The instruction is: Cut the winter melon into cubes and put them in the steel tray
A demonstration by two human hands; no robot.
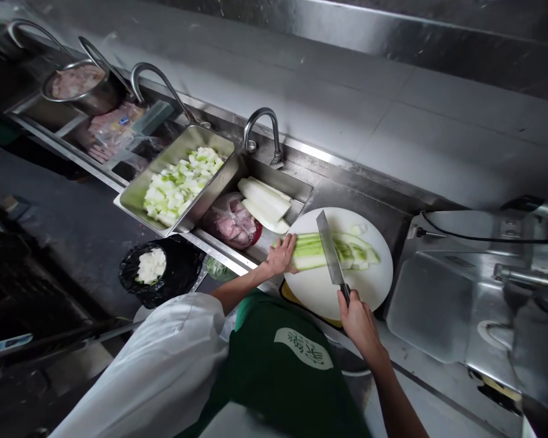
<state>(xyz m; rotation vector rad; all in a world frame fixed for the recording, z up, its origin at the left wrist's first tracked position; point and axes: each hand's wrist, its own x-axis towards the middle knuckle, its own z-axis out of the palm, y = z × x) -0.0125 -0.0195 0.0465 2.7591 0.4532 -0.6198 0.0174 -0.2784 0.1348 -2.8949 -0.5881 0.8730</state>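
My right hand (358, 319) grips the black handle of a cleaver (330, 248). Its broad blade lies across long pale green gourd strips (309, 250) on a round white cutting board (310, 291). At the strips' left end, my left hand (281, 254) holds them with its fingers bent over them. Cut pieces (358, 254) of the same gourd lie to the right of the blade. In the sink left of the board are whitish peeled gourd lengths (265, 201) and a plastic bag of pink meat (232, 221).
Diced gourd (178, 185) fills part of a steel pan (221, 145) on the left. Beyond are packed meat (114, 128) and a pot of meat (80, 85). A black-lined bin (185, 263) stands below. Faucets (274, 131) line the wall; a steel machine (432, 304) sits right.
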